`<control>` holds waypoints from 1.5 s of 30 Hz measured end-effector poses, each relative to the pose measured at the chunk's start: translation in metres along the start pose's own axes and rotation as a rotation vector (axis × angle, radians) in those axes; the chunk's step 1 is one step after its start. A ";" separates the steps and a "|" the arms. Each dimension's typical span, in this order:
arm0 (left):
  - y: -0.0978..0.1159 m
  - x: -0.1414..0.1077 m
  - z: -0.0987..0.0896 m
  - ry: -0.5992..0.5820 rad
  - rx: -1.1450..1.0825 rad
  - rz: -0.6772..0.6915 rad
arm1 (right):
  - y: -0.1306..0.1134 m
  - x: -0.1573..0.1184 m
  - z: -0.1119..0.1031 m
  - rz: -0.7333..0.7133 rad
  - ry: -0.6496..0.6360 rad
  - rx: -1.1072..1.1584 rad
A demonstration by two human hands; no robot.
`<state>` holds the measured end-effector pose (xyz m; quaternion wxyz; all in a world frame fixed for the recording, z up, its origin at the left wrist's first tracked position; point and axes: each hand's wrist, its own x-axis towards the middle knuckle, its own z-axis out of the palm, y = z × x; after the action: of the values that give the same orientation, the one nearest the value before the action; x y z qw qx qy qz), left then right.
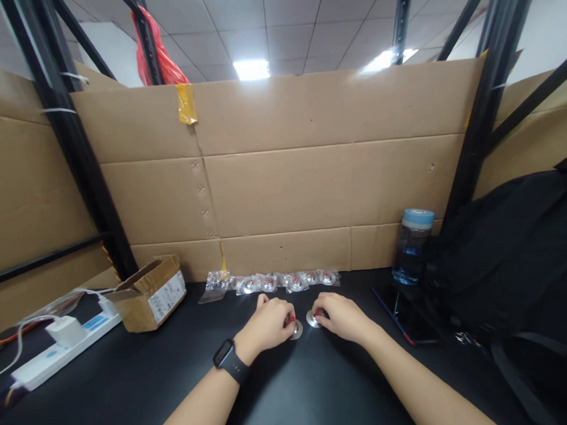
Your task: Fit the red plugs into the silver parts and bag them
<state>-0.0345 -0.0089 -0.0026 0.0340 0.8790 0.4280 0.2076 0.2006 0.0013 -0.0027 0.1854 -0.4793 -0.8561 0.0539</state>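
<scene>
Near the middle of the black table, my left hand (270,322) is closed, its fingertips pinching the red centre of a round silvery disc (297,330). Just to the right, my right hand (342,316) pinches the red part of a second silvery disc (312,319). Both discs are at the table surface, a small gap apart, and the fingers partly cover them. Behind my hands, several similar discs in clear plastic bags (295,281) lie in a row along the cardboard wall. A dark watch (230,361) is on my left wrist.
On the left are an open cardboard box (149,294) and a white power strip (64,351) with cables. To the right stand a blue-lidded bottle (413,245), a dark phone (407,314) and a large black backpack (524,254). A cardboard wall (282,187) closes off the back.
</scene>
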 end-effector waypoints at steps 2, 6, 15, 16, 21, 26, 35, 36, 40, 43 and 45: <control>0.000 -0.001 -0.001 0.005 0.014 0.005 | 0.000 0.001 0.001 0.025 -0.007 -0.016; 0.003 -0.002 -0.003 0.001 0.090 0.009 | -0.002 0.002 -0.001 0.087 -0.022 -0.061; 0.005 -0.001 -0.005 0.072 0.138 -0.011 | 0.006 0.001 -0.009 0.213 0.027 -0.136; 0.005 0.000 -0.006 0.083 0.137 -0.016 | 0.007 0.001 -0.010 0.201 0.046 -0.095; 0.010 0.001 -0.011 0.119 0.086 -0.056 | 0.001 0.006 -0.009 0.066 0.142 0.183; 0.010 0.004 -0.013 0.213 0.003 -0.147 | -0.004 0.007 -0.005 0.005 0.178 0.261; 0.014 0.009 -0.013 0.266 -0.233 -0.225 | -0.009 0.010 -0.004 -0.054 0.292 0.446; 0.015 0.009 -0.011 0.274 -0.272 -0.233 | -0.011 0.011 -0.003 -0.057 0.295 0.480; 0.017 0.010 -0.007 0.304 -0.388 -0.229 | -0.015 0.012 0.005 -0.045 0.271 0.724; 0.015 0.010 -0.006 0.301 -0.409 -0.225 | -0.018 0.011 0.010 0.034 0.186 1.033; 0.013 0.010 -0.006 0.293 -0.410 -0.216 | -0.019 0.010 0.011 0.080 0.122 1.200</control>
<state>-0.0215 -0.0099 0.0095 0.1708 0.7635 0.4688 0.4100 0.1763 0.0005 -0.0049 0.4700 -0.3252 -0.6453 0.5069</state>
